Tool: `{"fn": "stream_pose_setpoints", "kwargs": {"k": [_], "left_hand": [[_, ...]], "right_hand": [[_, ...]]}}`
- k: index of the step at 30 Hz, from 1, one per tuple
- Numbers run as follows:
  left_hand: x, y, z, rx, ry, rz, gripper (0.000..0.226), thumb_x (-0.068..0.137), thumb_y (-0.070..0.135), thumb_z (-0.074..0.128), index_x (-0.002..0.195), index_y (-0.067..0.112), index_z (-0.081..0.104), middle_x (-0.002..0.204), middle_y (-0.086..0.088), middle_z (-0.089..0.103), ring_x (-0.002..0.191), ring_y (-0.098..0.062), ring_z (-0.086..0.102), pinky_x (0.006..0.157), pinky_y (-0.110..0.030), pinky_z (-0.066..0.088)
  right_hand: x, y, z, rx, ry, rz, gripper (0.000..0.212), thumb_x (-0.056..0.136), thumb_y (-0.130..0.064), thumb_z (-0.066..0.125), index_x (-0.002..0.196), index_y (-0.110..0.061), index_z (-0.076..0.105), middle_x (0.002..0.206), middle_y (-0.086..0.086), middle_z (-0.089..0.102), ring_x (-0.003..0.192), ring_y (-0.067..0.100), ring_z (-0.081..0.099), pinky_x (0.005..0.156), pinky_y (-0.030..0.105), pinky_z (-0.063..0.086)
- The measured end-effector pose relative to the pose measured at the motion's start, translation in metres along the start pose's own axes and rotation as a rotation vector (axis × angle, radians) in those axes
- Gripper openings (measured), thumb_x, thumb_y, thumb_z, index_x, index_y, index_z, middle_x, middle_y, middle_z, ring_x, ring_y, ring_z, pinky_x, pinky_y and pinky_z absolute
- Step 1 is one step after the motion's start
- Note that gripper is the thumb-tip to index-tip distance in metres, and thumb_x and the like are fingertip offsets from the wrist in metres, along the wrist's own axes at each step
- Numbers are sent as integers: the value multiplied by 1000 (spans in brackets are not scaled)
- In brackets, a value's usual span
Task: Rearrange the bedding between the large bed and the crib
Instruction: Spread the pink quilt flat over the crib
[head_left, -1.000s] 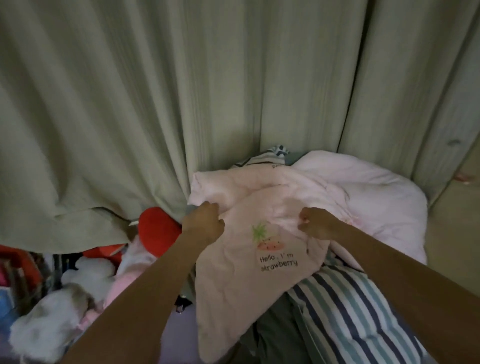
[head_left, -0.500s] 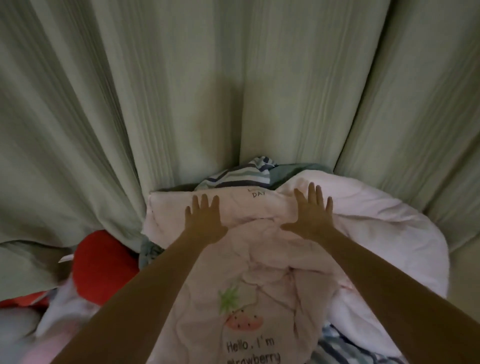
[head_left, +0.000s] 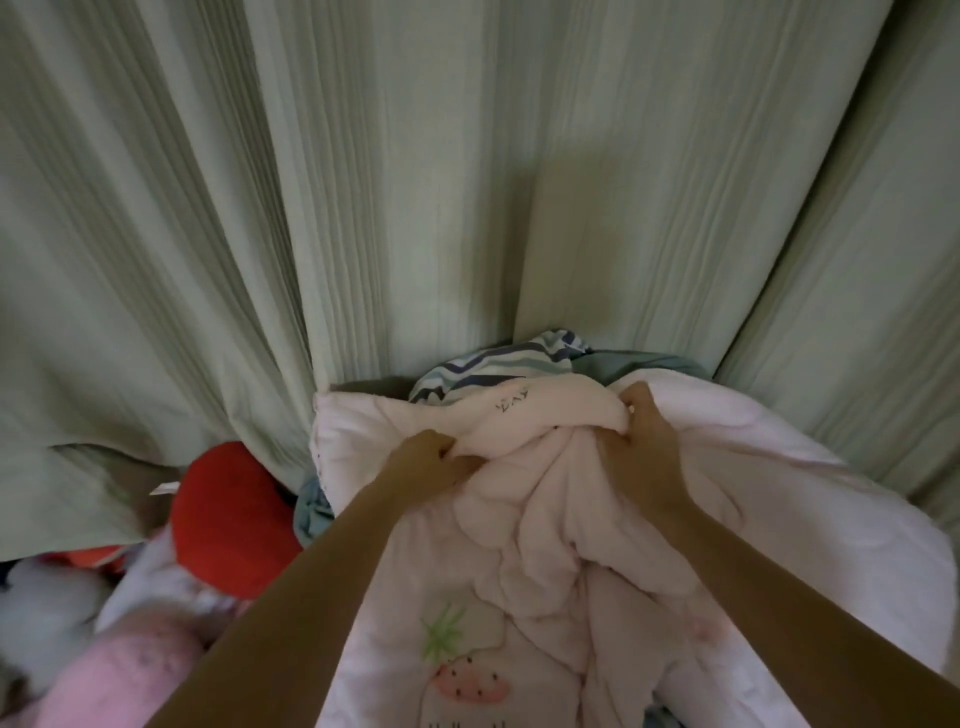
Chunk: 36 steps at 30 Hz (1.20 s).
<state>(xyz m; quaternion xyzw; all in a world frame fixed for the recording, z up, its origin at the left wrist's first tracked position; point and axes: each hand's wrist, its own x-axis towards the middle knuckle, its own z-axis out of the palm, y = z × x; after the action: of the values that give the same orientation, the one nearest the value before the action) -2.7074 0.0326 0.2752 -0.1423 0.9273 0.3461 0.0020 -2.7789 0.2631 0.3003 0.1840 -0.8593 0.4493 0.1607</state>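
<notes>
A pale pink quilt (head_left: 524, 561) with a strawberry picture (head_left: 467, 686) lies bunched in a heap before the curtain. My left hand (head_left: 428, 460) grips a fold of it near the heap's top, fingers curled into the cloth. My right hand (head_left: 641, 436) grips the same raised fold from the right, thumb on top. A striped blue and white cloth (head_left: 498, 366) and a grey-green cloth (head_left: 639, 364) poke out behind the quilt.
A pale green curtain (head_left: 467, 182) hangs close behind the heap and fills the upper view. A red plush toy (head_left: 231, 514), a pink fluffy toy (head_left: 119, 680) and a white one (head_left: 41, 608) lie at the lower left.
Both hands lay flat and spread on the quilt half a second ago; now their fingers have curled and bunched up a fold of it. The view has moved closer.
</notes>
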Motion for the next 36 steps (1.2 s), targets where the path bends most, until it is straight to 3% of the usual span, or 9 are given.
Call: {"fn": "stream_pose_setpoints", "kwargs": {"k": [1, 5, 8, 11, 18, 22, 29, 33, 36], "left_hand": [[-11, 2, -4, -108, 50, 26, 36, 94, 44, 52, 103, 13, 66, 102, -2, 66, 94, -19, 58, 77, -24, 42], [-69, 2, -39, -338, 323, 111, 30, 98, 32, 47, 116, 13, 63, 104, 2, 63, 95, -17, 55, 81, -23, 37], [-119, -4, -76, -441, 510, 139, 23, 99, 27, 47, 90, 15, 64, 71, 8, 59, 70, -11, 54, 62, -19, 38], [-185, -10, -120, -429, 728, 148, 31, 100, 26, 46, 71, 19, 52, 58, 9, 49, 56, -5, 42, 52, -15, 34], [-430, -80, -217, -258, 1092, 84, 29, 99, 25, 47, 73, 13, 50, 56, 10, 45, 55, -4, 39, 48, -15, 32], [-582, -126, -245, -197, 1253, -85, 32, 99, 29, 47, 78, 6, 57, 66, -1, 53, 61, -10, 44, 56, -28, 36], [-818, -153, -249, -7, 1595, -359, 23, 97, 21, 44, 83, 9, 59, 70, 0, 61, 63, -8, 48, 58, -27, 38], [-919, -147, -227, 83, 1741, -578, 35, 96, 16, 44, 62, 22, 42, 54, 8, 41, 52, -5, 33, 49, -27, 28], [-988, -139, -203, 153, 1826, -758, 39, 96, 17, 45, 59, 23, 37, 52, 8, 39, 51, -7, 33, 49, -29, 27]], "right_hand": [[0, -13, -5, 47, 1, -12, 12, 91, -10, 55, 92, -12, 43, 69, -9, 48, 62, 8, 46, 57, 28, 34], [-11, -83, -19, 151, 39, -95, 14, 86, -21, 54, 90, -15, 42, 70, -13, 46, 63, 4, 45, 58, 16, 34], [-34, -151, -24, 224, 95, -222, 16, 83, -14, 57, 86, -15, 42, 67, -14, 44, 60, -1, 43, 56, 19, 34], [-70, -225, -20, 305, 83, -328, 19, 85, -8, 57, 86, -16, 40, 63, -13, 43, 55, -3, 43, 52, 18, 33], [-229, -406, 8, 593, 21, -475, 24, 81, -14, 61, 83, -23, 39, 60, -12, 44, 63, 16, 46, 60, 39, 41], [-333, -499, 22, 745, -154, -540, 23, 79, -13, 62, 82, -20, 40, 60, -11, 44, 63, 18, 46, 61, 37, 41], [-514, -646, 11, 998, -478, -718, 24, 75, -13, 61, 75, -21, 38, 57, -9, 39, 60, 16, 42, 56, 30, 31], [-606, -691, -2, 1127, -683, -773, 16, 70, -22, 53, 73, -21, 37, 57, -9, 40, 60, 16, 41, 55, 30, 30], [-666, -709, -1, 1160, -879, -847, 15, 71, -26, 50, 73, -23, 36, 59, -9, 42, 63, 19, 43, 56, 31, 30]]}}
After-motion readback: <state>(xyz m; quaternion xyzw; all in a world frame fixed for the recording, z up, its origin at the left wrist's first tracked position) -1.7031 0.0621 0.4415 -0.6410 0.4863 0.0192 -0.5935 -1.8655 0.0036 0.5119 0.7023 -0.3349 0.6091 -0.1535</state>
